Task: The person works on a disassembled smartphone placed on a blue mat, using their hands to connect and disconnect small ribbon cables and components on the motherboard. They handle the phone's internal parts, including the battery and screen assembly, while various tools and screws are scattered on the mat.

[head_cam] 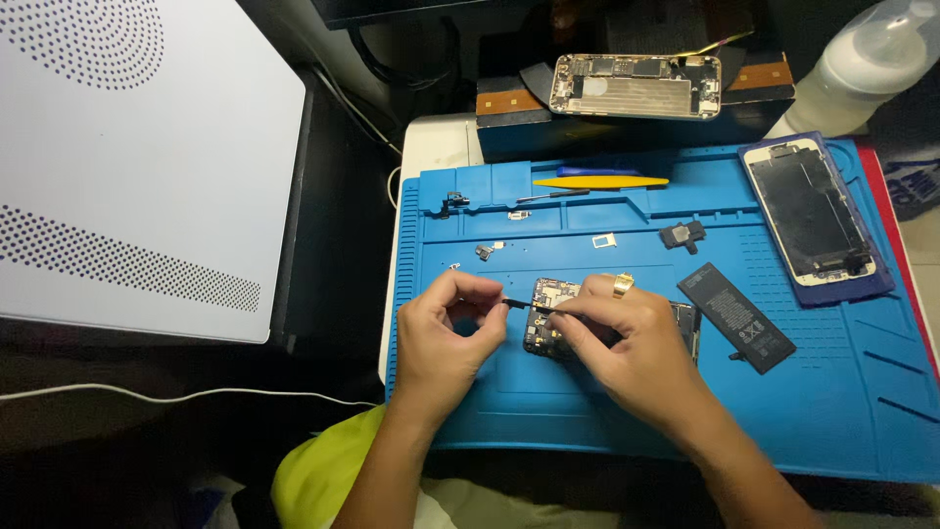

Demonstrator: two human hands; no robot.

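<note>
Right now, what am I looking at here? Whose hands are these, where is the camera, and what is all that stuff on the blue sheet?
The camera sits on a person's head and looks down, so these are that person's own bare hands. They work over a blue mat on a small table. The left hand and the right hand, which wears a gold ring, together pinch a thin dark strip above a small circuit board. Around them lie a flat black battery, a phone screen panel, a yellow pry tool and several tiny metal parts. Behind the mat an opened phone shell rests on a dark box. To the left stands a white perforated case.
</note>
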